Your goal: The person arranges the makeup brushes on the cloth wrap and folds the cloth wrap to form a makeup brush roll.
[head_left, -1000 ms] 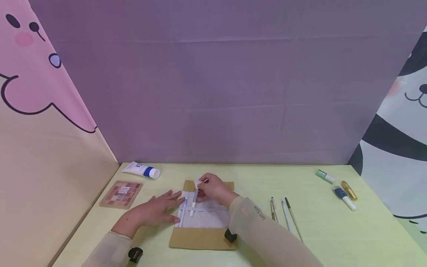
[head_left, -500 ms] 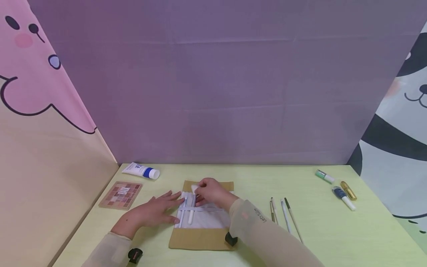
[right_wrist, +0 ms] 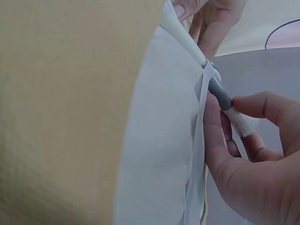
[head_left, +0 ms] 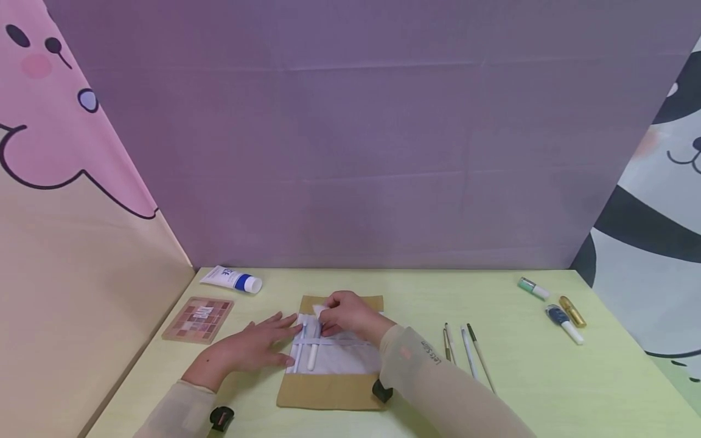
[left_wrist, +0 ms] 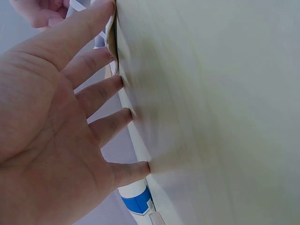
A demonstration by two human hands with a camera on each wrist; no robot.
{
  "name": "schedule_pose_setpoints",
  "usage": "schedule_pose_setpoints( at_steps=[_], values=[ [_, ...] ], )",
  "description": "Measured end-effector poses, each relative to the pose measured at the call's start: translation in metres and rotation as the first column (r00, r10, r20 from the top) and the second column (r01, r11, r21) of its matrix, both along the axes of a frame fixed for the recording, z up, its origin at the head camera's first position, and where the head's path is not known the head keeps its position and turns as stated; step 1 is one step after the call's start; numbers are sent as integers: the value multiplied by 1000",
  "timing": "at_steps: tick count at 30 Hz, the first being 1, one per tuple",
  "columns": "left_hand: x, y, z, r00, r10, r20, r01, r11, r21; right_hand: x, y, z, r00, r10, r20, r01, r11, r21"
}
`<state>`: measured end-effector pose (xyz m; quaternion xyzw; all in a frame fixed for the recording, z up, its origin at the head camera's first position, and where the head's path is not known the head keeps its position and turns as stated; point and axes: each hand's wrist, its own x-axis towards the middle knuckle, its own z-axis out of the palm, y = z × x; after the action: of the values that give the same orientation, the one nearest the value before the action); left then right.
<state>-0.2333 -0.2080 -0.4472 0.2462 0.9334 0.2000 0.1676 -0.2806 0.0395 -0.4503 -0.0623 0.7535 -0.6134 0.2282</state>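
Note:
A tan brush roll (head_left: 331, 390) lies unfolded on the table, its pale lining crossed by a white elastic band (head_left: 345, 342). My right hand (head_left: 353, 317) pinches a makeup brush (right_wrist: 219, 93) near its pale bristles and grey ferrule. The brush passes under the band, its white handle pointing toward me. Fingers spread, my left hand (head_left: 260, 347) rests at the roll's left edge, thumb and a fingertip on it; other fingertips touch the table in the left wrist view. Beside that hand, a slim pale brush (head_left: 299, 353) sits under the band.
Left of the roll lie an eyeshadow palette (head_left: 198, 319) and a white-and-blue tube (head_left: 231, 280). Several slim brushes (head_left: 475, 353) lie to the right. Farther right are a green-and-white bottle (head_left: 533, 288), a gold tube (head_left: 572, 311) and a dark-blue bottle with white cap (head_left: 564, 323).
My right hand has moved the brush toward me, so more of its handle extends below the band. It now stands more in line with the slim brush. My left hand stays put.

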Motion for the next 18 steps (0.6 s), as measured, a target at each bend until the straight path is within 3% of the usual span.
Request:
schedule_pose_setpoints(
  at_steps=[18],
  values=[
    [0,0,3,1000,-23,-13,23,1000,4,7,3,6,995,85,-58,-82,995,49]
  ],
)
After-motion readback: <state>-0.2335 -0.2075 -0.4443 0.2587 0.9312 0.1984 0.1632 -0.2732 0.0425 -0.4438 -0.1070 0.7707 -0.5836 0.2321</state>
